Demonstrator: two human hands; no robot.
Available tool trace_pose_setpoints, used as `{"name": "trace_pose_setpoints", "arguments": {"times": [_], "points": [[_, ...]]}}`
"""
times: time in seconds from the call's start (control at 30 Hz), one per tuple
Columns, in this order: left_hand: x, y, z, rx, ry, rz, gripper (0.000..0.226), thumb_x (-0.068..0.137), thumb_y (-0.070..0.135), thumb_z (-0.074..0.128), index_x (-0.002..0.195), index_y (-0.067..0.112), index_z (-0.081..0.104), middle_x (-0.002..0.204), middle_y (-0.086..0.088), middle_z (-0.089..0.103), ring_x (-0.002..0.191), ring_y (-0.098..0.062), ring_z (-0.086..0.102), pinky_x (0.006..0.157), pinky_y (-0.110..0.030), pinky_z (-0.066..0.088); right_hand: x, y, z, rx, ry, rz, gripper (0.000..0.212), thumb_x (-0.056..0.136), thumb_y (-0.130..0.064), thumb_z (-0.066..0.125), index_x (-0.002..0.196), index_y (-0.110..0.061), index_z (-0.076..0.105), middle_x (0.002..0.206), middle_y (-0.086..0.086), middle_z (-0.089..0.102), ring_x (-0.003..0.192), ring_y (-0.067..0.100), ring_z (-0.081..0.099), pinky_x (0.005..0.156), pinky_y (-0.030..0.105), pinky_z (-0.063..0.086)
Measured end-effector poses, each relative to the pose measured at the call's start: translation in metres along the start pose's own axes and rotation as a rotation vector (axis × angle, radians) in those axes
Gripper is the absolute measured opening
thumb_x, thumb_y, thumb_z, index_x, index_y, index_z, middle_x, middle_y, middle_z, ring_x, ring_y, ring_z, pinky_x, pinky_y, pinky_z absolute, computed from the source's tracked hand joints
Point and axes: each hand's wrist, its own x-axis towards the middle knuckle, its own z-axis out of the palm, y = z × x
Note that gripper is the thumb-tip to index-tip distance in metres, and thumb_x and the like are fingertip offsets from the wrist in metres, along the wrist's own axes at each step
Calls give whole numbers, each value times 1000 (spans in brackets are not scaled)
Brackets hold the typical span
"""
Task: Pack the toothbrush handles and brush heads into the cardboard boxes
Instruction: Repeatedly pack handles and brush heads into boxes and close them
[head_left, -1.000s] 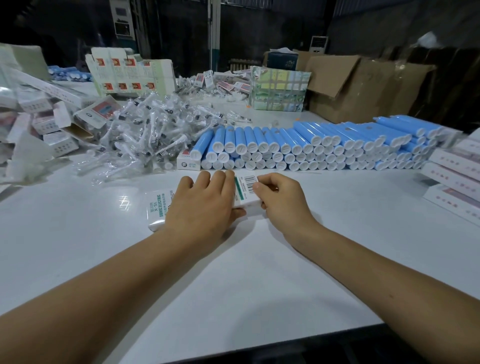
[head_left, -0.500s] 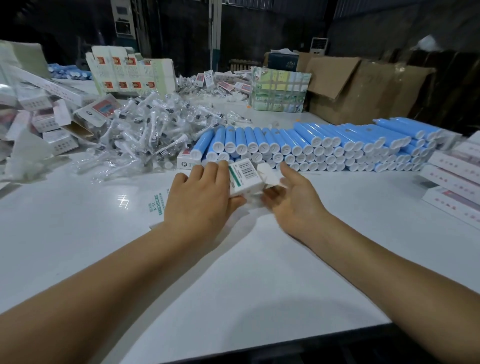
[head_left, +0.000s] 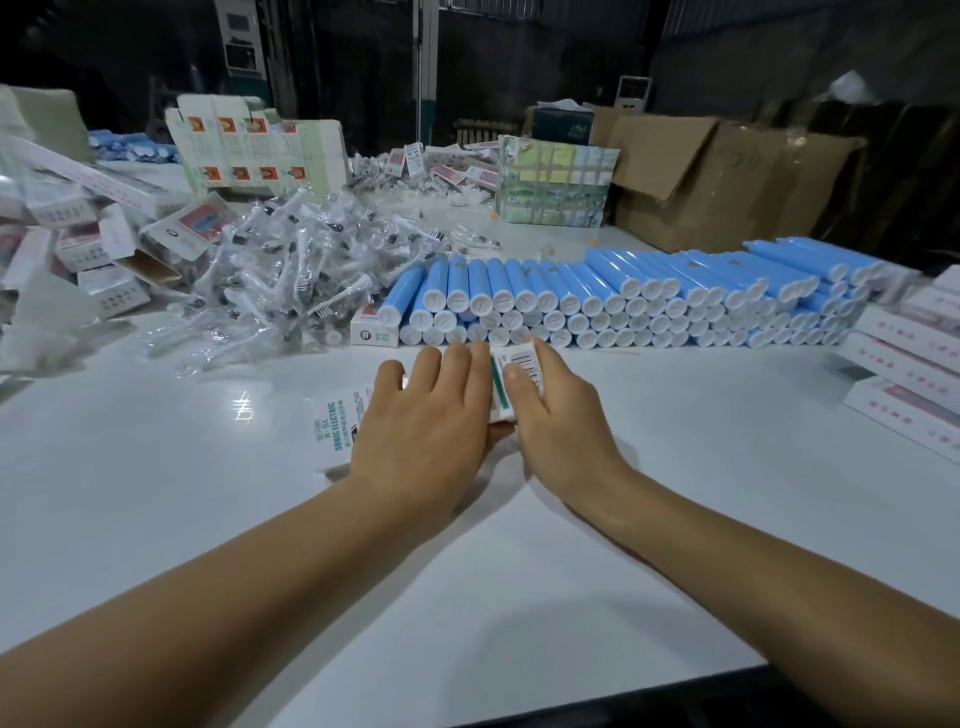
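Seen from above: white bench (head_left: 519, 597) with two bare forearms reaching forward to a small white carton (head_left: 337, 431) lying flat at centre. Packing far from finished, judging by stock left: rows of blue handles (head_left: 597, 296) stacked at 12 to 2 o'clock, heap of wrapped brush heads (head_left: 291, 270) at 10 to 11 o'clock, loose opened cartons (head_left: 93, 249) at 9 o'clock, closed long boxes (head_left: 909, 364) stacked at 3 o'clock. Left hand (head_left: 423, 431) palm down over carton, fingers fairly straight and close together, pressing it to bench. Right hand (head_left: 558, 421) just beside, at carton's barcode end, fingers curled around that end, seemingly working the end flap; whether flap is tucked, and whether anything sits inside, hidden by hands.
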Motion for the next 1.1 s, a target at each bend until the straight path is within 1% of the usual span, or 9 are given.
{"name": "trace_pose_setpoints", "arguments": {"times": [0.07,0.13,0.2,0.47,0.63,0.77,0.93,1.0,1.1], "points": [[-1,-3,1,0,-8,-9,71,93,55,38,138,1,42,120,-10,57,100,-29,55,79,-41,42,0,-7,-4,312,-43,115,39,94,-42,41,115,-16,61,104,7,70,98,21,65,94,45,50],[-1,-6,4,-23,-24,-16,71,94,54,38,143,3,33,128,-9,51,107,-28,51,83,-40,39,4,-7,-8,677,-99,281,33,99,-32,40,96,-14,68,93,7,73,90,20,68,90,43,54],[0,-8,4,-41,-27,-29,72,94,54,39,144,3,31,130,-9,50,109,-28,49,85,-40,37,8,-3,-10,806,-136,312,32,101,-24,39,101,-7,67,95,11,72,91,22,68,86,41,54],[0,-12,6,-76,56,-17,72,85,52,50,133,0,48,114,-12,60,93,-31,57,73,-41,44,11,3,-9,853,-124,275,29,101,-13,38,119,-17,60,99,7,73,90,17,70,67,29,56],[-2,-10,8,4,-1,15,77,88,58,49,140,2,39,121,-9,55,99,-27,54,76,-39,41,10,5,-3,815,-66,314,30,97,-9,41,104,-24,66,97,8,73,89,20,70,77,39,58],[-1,-6,3,62,-4,65,72,92,59,37,138,4,41,118,-6,57,97,-24,55,73,-36,41,8,7,2,821,22,328,38,93,-8,39,91,-25,73,86,4,74,80,16,70,72,36,57],[0,-5,4,43,-10,57,74,96,57,23,146,3,12,134,-7,39,114,-25,43,84,-37,35,5,7,5,780,-26,286,39,99,-20,36,132,-11,53,106,9,69,94,18,66,83,39,54],[0,-7,4,27,-7,39,76,95,57,25,145,3,7,136,-7,35,115,-26,40,85,-37,33,5,6,4,750,-74,258,37,99,-17,37,134,-22,47,115,5,65,95,11,66,81,30,53],[0,-10,3,25,-22,4,76,95,58,20,146,4,10,134,-6,38,114,-26,42,84,-37,34,3,4,4,685,-82,231,39,97,-8,41,129,-30,46,108,1,68,89,5,67,75,24,54]]}}
